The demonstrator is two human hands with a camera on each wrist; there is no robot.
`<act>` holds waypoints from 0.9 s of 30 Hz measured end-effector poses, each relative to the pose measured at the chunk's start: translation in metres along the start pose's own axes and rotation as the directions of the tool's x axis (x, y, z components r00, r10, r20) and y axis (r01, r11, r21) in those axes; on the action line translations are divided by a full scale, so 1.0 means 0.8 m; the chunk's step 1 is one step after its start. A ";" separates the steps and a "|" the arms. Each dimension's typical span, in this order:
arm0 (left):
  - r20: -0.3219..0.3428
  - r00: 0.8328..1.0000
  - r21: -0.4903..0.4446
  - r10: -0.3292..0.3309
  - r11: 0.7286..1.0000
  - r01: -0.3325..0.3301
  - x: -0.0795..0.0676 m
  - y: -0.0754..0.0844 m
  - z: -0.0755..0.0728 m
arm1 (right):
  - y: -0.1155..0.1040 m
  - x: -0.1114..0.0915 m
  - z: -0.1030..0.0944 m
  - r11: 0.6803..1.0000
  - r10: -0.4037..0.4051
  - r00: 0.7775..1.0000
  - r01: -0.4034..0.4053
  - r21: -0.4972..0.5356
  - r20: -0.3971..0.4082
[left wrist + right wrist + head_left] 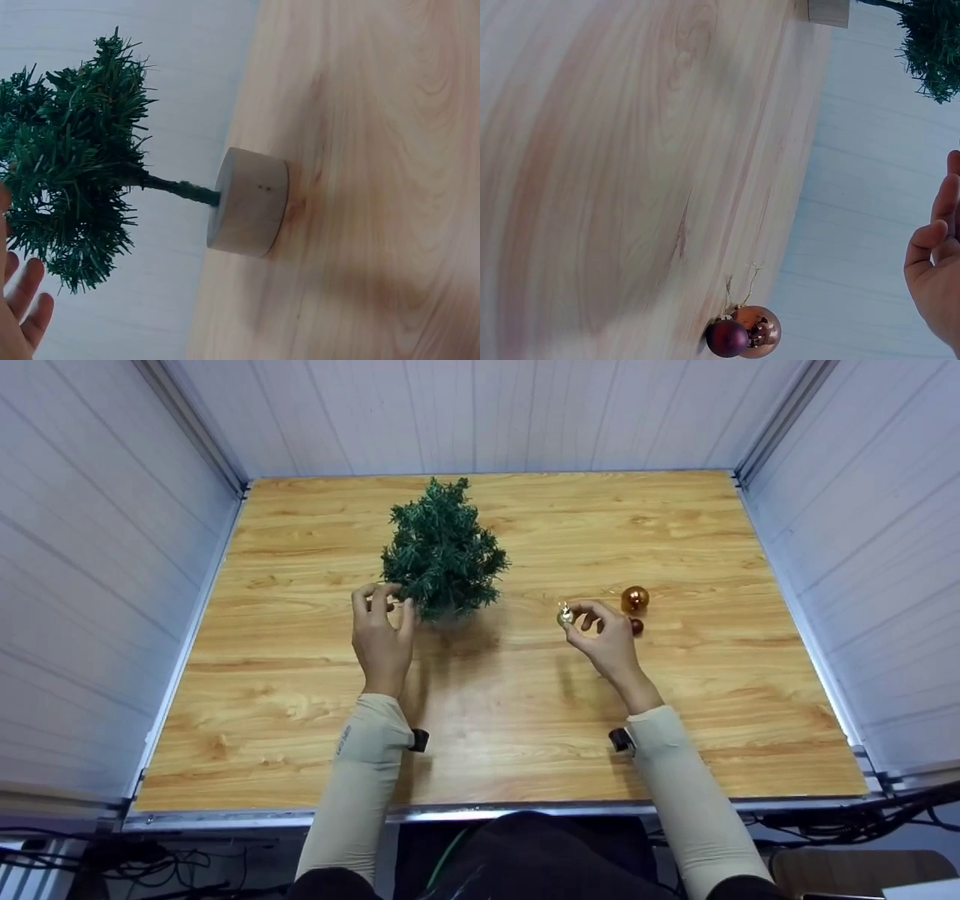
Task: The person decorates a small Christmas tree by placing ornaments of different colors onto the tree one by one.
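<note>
A small artificial Christmas tree (444,551) stands left of the table's middle. Its round wooden base (251,201) shows in the left wrist view. My left hand (382,641) is at the tree's lower left branches, fingers loosely bent, with a gap between thumb and index fingertip; whether it touches the needles is hard to tell. Over the table to the right of the tree, my right hand (606,639) pinches a small shiny gold bauble (565,615) between thumb and index finger. The right wrist view shows some of that hand's fingers, but not the bauble.
Beyond the right hand, a copper-orange bauble (634,599) and a smaller dark red bauble (637,627) lie close together on the wooden table (300,720). Thin gold hanging loops (754,279) stick up from them. Pale panel walls (480,416) enclose the table's back and sides.
</note>
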State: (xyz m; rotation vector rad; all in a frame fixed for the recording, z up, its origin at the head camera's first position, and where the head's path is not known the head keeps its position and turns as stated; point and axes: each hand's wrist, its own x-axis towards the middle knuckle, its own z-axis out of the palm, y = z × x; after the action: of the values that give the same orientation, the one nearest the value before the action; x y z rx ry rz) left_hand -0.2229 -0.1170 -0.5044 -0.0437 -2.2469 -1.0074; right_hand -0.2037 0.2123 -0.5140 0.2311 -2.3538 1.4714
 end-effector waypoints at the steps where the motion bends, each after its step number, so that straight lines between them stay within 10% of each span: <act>1: 0.011 1.000 0.003 -0.009 1.000 0.009 -0.002 0.000 0.000 | -0.006 -0.001 0.000 1.000 0.002 1.000 -0.002 -0.007 -0.001; 27: -0.003 0.997 -0.059 0.073 0.996 -0.073 -0.015 0.024 0.018 | -0.007 0.009 -0.003 0.999 -0.052 0.999 0.052 -0.013 0.005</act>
State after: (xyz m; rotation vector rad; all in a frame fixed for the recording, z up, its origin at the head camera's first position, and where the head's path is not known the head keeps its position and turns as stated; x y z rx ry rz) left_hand -0.2161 -0.0911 -0.5062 -0.1497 -2.1978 -1.0348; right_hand -0.2080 0.2122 -0.5059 0.2911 -2.3424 1.4321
